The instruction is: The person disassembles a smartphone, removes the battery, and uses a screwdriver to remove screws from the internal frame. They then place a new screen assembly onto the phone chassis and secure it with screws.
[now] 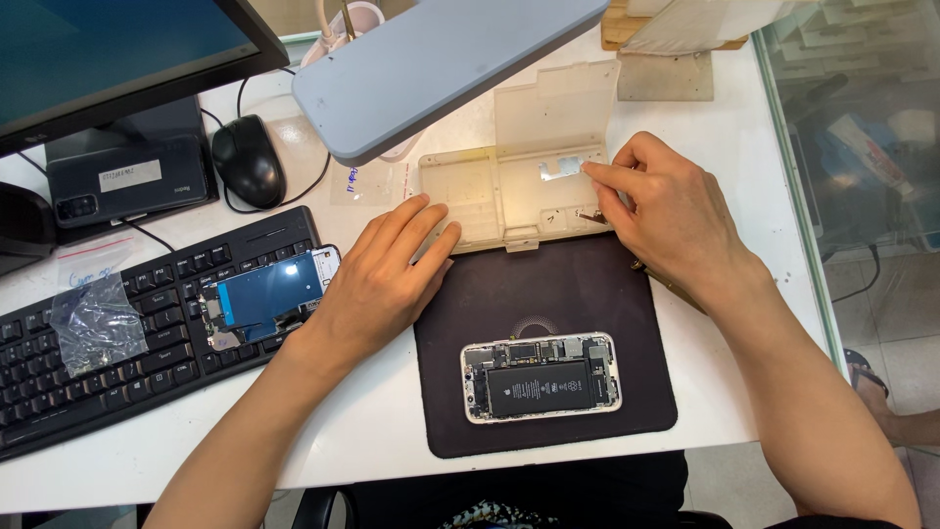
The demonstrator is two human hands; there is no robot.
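Note:
A translucent plastic parts box stands open at the far edge of a dark work mat. My left hand lies flat on the table, fingers spread, with its fingertips against the box's left front corner. My right hand reaches into the box's right compartment, finger and thumb pinched together over small metal parts; whether they grip one I cannot tell. An opened phone lies on the mat near me, its black battery and circuit boards exposed.
A black keyboard at left carries a detached phone screen and a small plastic bag. Behind it are a black mouse, a monitor and a grey-blue lamp head. The table's right edge meets a glass panel.

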